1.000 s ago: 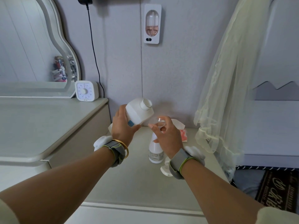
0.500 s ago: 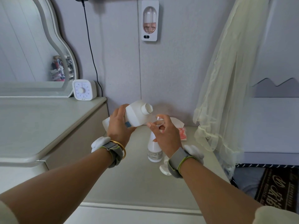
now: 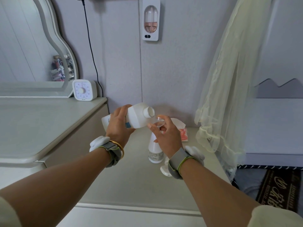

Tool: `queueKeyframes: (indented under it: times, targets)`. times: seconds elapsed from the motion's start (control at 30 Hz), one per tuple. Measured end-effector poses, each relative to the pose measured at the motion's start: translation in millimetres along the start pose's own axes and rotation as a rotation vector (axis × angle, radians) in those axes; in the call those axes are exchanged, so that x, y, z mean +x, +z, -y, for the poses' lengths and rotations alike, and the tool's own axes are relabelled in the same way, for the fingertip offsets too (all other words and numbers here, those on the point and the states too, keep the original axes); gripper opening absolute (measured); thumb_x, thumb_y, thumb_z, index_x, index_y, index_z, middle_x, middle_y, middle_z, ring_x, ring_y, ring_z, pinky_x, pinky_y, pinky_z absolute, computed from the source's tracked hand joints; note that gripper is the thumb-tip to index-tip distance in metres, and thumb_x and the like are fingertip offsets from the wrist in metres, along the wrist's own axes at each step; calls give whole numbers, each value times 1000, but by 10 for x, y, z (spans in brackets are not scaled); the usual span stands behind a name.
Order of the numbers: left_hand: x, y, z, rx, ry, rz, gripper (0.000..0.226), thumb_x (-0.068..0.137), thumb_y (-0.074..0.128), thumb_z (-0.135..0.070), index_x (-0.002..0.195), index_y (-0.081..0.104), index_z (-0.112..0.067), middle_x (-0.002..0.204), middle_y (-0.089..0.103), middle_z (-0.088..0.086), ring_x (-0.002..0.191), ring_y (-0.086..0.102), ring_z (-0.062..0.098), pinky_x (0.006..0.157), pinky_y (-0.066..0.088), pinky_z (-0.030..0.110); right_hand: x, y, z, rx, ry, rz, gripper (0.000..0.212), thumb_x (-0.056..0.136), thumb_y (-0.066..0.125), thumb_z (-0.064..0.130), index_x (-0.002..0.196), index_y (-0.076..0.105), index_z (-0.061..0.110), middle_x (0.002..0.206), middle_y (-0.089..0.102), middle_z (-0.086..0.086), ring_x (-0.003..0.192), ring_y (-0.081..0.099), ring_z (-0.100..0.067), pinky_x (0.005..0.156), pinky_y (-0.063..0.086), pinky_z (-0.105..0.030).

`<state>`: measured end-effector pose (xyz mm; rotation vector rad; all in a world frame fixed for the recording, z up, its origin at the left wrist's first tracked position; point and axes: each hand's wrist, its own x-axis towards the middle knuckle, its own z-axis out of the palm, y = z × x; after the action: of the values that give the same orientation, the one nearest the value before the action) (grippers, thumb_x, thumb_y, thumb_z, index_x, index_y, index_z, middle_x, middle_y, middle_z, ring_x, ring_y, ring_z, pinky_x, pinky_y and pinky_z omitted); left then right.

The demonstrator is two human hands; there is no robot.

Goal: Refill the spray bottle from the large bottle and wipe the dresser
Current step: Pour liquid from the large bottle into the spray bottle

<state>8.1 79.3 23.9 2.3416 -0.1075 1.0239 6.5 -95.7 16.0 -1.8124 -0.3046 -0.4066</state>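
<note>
One spray bottle (image 3: 155, 153) stands on the bench (image 3: 131, 177) just under my right grip (image 3: 167, 138), which pinches one clear funnel (image 3: 158, 122) at its neck. My left grip (image 3: 117, 128) wraps one large bottle (image 3: 136, 117), tipped right, open mouth just over the funnel.

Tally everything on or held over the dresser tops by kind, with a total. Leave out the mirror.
Bottles: 2, the large bottle in the left hand and the spray bottle
Clear funnel: 1, pinched by the right hand
Timer: 1
Pink-and-white packet: 1
White part, half hidden by the right wrist: 1
Total: 6
</note>
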Motion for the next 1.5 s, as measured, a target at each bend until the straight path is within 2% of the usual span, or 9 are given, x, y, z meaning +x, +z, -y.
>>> queueKeyframes:
  times: [0.7,1.5]
  targets:
    - [119,-115,-28,49,82,44,73,67,82,-12,129,47,-25,126,52,-1,118,46,22,99,44,46,-4,17,24,4,3,-50,46,80,72,45,119,59,24,95,72,4,88,68,-15,72,59,-47]
    - [138,-166,-83,114,72,60,72,68,81,-11,128,46,-27,127,51,-2,121,44,22,98,43,50,-9,9,46,22,26,-27,44,79,72,44,116,58,25,92,71,6,88,67,-14,73,59,-46]
